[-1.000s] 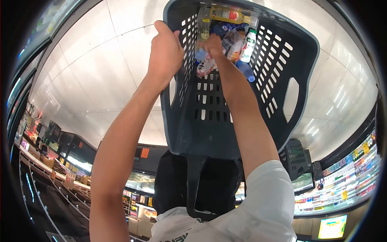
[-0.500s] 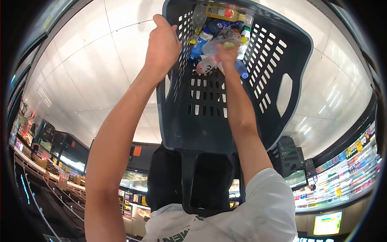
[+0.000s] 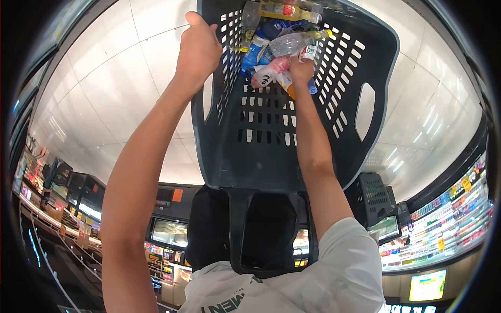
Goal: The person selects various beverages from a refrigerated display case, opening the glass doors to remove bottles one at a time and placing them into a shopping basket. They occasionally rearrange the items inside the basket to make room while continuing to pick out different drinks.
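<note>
My left hand [image 3: 199, 55] is closed on the left rim of a dark grey shopping basket [image 3: 261, 169], its thumb pointing up. Deep inside, my right hand [image 3: 301, 70] has its fingers closed at a white bottle [image 3: 309, 51] with red and green lettering; the fingertips are partly hidden. Just above lies a clear bottle [image 3: 292, 44] with a yellow cap. Left of the hand is a pink-and-white bottle [image 3: 269, 74]. An orange-and-white item [image 3: 286, 82] sits below it. Blue-labelled bottles [image 3: 255, 50] and a yellow drink bottle [image 3: 284, 10] lie farther in.
Pale floor tiles [image 3: 151, 99] surround the basket. Another dark basket [image 3: 369, 195] stands at the right. Lit shelves of drinks [image 3: 443, 221] line the right side, and store counters [image 3: 78, 188] run along the left. A bright screen [image 3: 427, 286] shows at the lower right.
My right hand has left the clear yellow-capped bottle, which now lies across the pile, and moved down onto the white bottle. The basket and my left hand have shifted slightly left and up.
</note>
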